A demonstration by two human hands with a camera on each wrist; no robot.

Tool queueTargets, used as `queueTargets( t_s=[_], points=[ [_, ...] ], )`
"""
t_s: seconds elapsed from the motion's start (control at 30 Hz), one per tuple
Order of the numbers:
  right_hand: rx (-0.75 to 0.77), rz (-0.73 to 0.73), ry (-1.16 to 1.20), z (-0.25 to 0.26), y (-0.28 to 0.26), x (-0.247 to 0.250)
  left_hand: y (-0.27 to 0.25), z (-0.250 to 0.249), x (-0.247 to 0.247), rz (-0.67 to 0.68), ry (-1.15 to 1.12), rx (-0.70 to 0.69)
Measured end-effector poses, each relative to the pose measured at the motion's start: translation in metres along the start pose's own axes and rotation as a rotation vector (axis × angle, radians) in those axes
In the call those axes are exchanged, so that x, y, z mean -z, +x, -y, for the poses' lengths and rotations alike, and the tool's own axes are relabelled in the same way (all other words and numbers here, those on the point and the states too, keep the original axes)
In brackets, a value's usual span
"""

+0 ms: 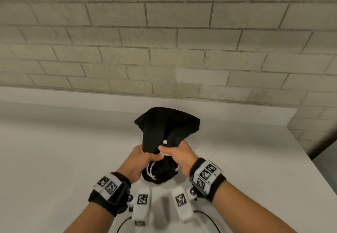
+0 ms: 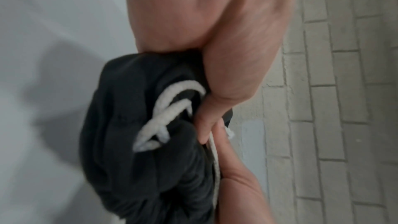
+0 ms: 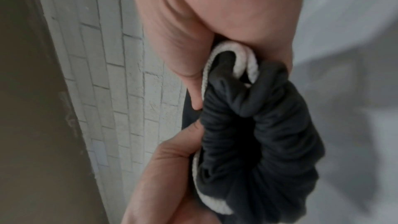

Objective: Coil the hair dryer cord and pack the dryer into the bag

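Observation:
A black drawstring bag lies bulging on the white table, its gathered mouth toward me. My left hand grips the bunched neck from the left. My right hand grips it from the right, thumb on top, with a loop of the white drawstring under its fingers. In the left wrist view the left hand closes on the bag beside the drawstring. In the right wrist view the right hand holds the drawstring and the puckered bag. No hair dryer or cord shows.
A grey brick wall rises right behind the table. The table's right edge drops to a dark floor. The white wrist-camera housings hang under my forearms near the front edge.

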State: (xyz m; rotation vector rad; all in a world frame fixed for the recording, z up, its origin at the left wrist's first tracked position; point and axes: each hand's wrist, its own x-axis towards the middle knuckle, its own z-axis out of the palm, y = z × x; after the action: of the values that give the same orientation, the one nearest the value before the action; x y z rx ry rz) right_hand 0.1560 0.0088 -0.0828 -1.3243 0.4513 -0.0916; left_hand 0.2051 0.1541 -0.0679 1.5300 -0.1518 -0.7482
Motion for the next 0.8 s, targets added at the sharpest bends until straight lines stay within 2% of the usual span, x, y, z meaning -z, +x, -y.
queueTargets(
  t_s=[0.2, 0.5, 0.7, 0.8],
  points=[
    [-0.021, -0.021, -0.067, -0.004, 0.058, -0.019, 0.044, -0.007, 0.028, -0.044, 0.004, 0.063],
    [-0.055, -0.153, -0.175, -0.015, 0.083, -0.041, 0.079, -0.001, 0.057, -0.052, 0.039, 0.143],
    [-0.116, -0.194, -0.187, -0.024, 0.086, -0.044, 0.078, 0.005, 0.064, -0.108, 0.161, 0.090],
    [-0.115, -0.313, -0.161, -0.031, 0.085, -0.046, 0.078, 0.008, 0.062, -0.155, 0.218, 0.051]
  ],
)
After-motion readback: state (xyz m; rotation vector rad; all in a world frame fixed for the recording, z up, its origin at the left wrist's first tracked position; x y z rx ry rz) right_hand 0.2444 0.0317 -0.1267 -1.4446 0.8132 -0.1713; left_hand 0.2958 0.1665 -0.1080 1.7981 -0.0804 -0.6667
